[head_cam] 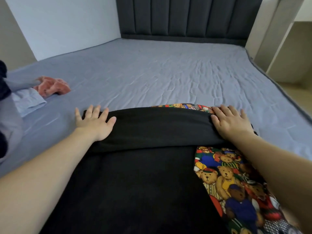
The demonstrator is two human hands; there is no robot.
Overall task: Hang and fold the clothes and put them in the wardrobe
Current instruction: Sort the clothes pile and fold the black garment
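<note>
Left hand point(95, 123) and right hand point(230, 121) lay flat, fingers straight, pressing the far fold of the black garment point(135, 174), gripping nothing. Garment sat on the bed point(160, 73) over a bear-print cloth point(236, 183). Looked like mid-fold, smoothing the crease; next probably another fold toward the person. Pink cloth point(52, 87) and light blue shirt point(28, 100) lay well to the left; dark headboard point(185, 16) beyond, no wardrobe in view

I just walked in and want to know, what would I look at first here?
Probably the teddy bear cloth, bright and colourful, peeking out on the right from under the black cloth in the middle of the bed. Next, the left hand and right hand, pressed flat on the black cloth's folded far edge. A pink cloth lies crumpled far left.
</note>
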